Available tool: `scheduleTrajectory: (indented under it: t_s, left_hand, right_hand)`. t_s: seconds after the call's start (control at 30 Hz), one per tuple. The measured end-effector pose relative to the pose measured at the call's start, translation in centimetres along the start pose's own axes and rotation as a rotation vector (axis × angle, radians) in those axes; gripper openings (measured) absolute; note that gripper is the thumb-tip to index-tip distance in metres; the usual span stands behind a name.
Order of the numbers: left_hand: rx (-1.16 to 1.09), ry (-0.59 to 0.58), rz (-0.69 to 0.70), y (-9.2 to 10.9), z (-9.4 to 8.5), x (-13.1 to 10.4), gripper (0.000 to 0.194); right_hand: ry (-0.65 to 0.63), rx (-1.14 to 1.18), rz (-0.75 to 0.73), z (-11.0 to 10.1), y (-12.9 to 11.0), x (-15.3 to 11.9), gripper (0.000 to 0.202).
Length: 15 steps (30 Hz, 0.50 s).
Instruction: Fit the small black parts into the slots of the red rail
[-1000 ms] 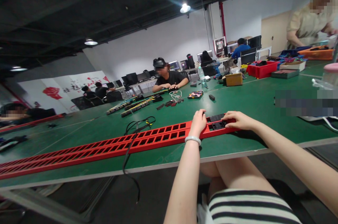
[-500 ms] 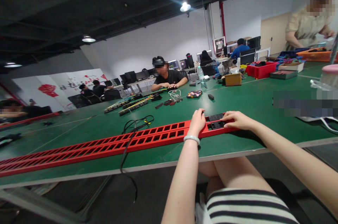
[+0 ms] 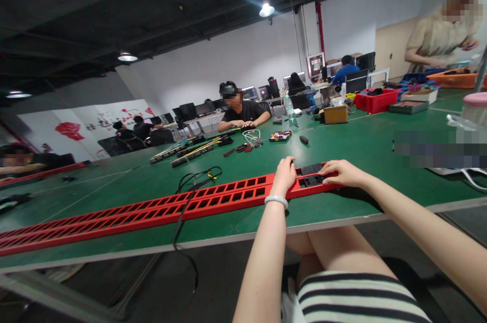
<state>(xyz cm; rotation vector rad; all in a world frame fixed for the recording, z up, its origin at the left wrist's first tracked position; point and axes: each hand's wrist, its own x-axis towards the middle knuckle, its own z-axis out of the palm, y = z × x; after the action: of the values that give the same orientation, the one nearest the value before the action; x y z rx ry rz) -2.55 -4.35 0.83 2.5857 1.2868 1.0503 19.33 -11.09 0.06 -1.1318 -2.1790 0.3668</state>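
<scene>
A long red slotted frame (image 3: 228, 202) lies along the front of the green table. My left hand (image 3: 284, 176) is closed across it near its right end, with a bracelet (image 3: 276, 201) on the wrist. Black rectangular modules (image 3: 311, 180) sit in the frame's openings just right of that hand. At the right edge of these modules my right hand (image 3: 344, 173) is closed, thumb and fingers bent together against the black part. The fingers cover the exact contact and part of the frame's right end.
A black cable (image 3: 181, 211) crosses the frame and hangs over the table's front edge. Farther back lie black strips with yellow wires (image 3: 194, 153), a small tray of parts (image 3: 280, 136) and a bottle (image 3: 289, 109). A co-worker (image 3: 243, 110) sits opposite; red bin (image 3: 376, 101) at right.
My hands and the red frame look almost unmoved. At the far right, a standing person has shifted slightly left and moved their hands.
</scene>
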Motion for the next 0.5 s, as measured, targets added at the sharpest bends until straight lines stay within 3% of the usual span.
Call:
scheduleTrajectory:
  t_s: [0.5]
  left_hand:
    - [-0.022,0.006,0.003,0.1,-0.05,-0.03,0.022]
  right_hand:
    - [-0.007,-0.041,-0.072,0.05,-0.25,-0.11,0.031]
